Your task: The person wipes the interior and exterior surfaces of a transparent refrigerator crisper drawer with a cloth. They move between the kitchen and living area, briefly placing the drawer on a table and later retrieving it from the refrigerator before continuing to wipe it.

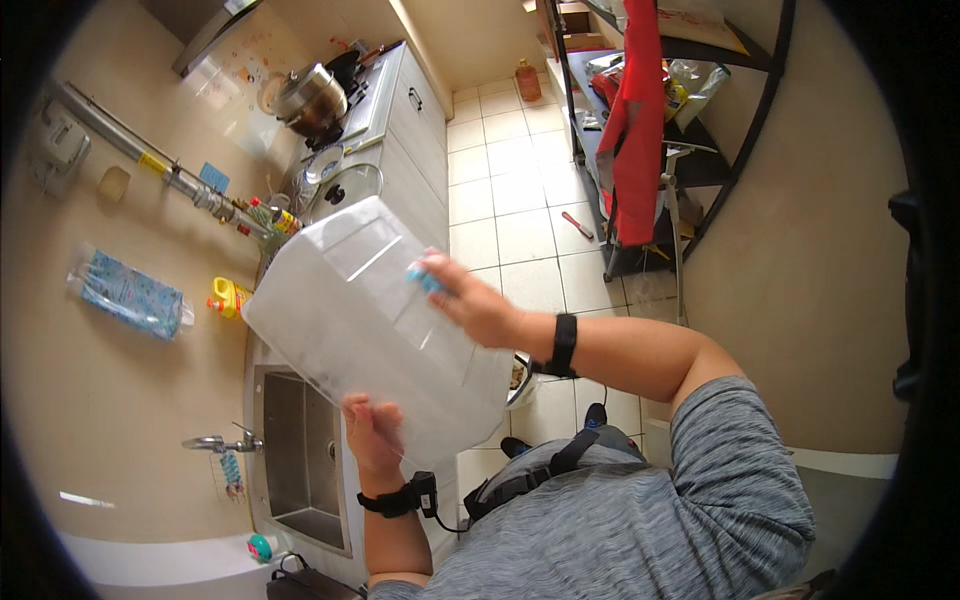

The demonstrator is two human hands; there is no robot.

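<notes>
A large translucent plastic storage box (352, 322) is held up at a tilt over the counter beside the sink. My left hand (375, 431) grips its lower edge, near the sink's right side. Against the box's upper side wall, my right hand (476, 300) presses a small blue cloth or sponge (426, 279), mostly covered by the fingers and slightly blurred.
Left of the box are a stainless steel sink (345, 536), a faucet (225, 444) and a yellow detergent bottle (227, 296). Beyond it are a glass lid (360, 180) and a pot (311, 94) on the stove. A metal shelf (750, 150) stands right; a red-handled tool (577, 225) lies on the floor.
</notes>
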